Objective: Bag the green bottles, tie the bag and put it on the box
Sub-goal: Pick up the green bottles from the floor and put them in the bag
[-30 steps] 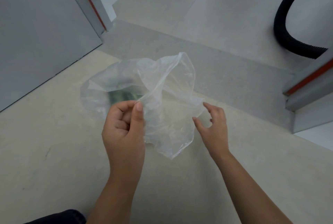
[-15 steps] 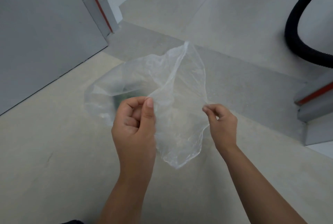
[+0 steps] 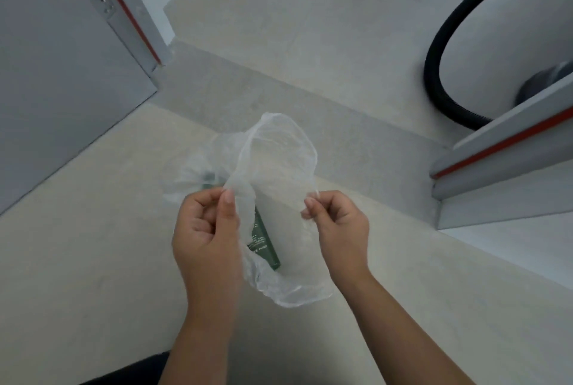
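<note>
A thin clear plastic bag (image 3: 279, 164) hangs in front of me over the pale floor. My left hand (image 3: 206, 229) pinches its left edge between thumb and fingers. My right hand (image 3: 336, 223) pinches the right edge, and the film is stretched between them. A dark green bottle (image 3: 263, 242) with small white print shows through the film between my hands, lying slanted low in the bag. A second greenish shape (image 3: 209, 181) is blurred behind the film above my left hand. No box is in view.
A grey door or panel (image 3: 62, 74) with a red-striped frame stands at the left. A black corrugated hose (image 3: 434, 68) loops at the upper right above a grey ledge with a red stripe (image 3: 502, 152). Bare concrete floor lies all around.
My right hand closed from spread fingers onto the bag's right edge. Both hands drew the film apart, and the green bottle inside now shows between them. The view shifted.
</note>
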A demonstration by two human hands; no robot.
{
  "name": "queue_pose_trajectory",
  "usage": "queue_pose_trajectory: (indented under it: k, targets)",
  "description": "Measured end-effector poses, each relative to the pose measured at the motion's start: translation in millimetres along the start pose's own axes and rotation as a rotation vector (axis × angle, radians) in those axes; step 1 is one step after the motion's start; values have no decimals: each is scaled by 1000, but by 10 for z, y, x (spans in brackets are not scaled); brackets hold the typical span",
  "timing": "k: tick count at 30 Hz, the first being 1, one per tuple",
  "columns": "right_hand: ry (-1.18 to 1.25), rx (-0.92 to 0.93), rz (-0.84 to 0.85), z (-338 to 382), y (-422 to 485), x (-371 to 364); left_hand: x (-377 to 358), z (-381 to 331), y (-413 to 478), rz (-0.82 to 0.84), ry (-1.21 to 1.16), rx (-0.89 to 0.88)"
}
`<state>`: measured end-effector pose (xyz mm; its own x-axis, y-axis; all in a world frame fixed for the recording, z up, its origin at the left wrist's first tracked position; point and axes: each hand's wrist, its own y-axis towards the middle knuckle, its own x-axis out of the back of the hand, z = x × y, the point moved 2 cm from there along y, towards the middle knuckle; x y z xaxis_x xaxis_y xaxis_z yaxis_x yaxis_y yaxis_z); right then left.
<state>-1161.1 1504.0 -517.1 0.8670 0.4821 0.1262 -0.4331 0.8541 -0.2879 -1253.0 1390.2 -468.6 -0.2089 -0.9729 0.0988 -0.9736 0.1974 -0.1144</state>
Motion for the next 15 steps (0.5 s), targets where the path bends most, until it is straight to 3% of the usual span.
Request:
queue_pose_trajectory:
  k: [8, 15]
  targets:
    - [48, -169, 30, 1290, -617, -390, 612, -1199, 99, 29, 196, 35]
    - [49, -168, -46, 2393, -1067, -131, 858, -2392, -127, 59, 166, 106]
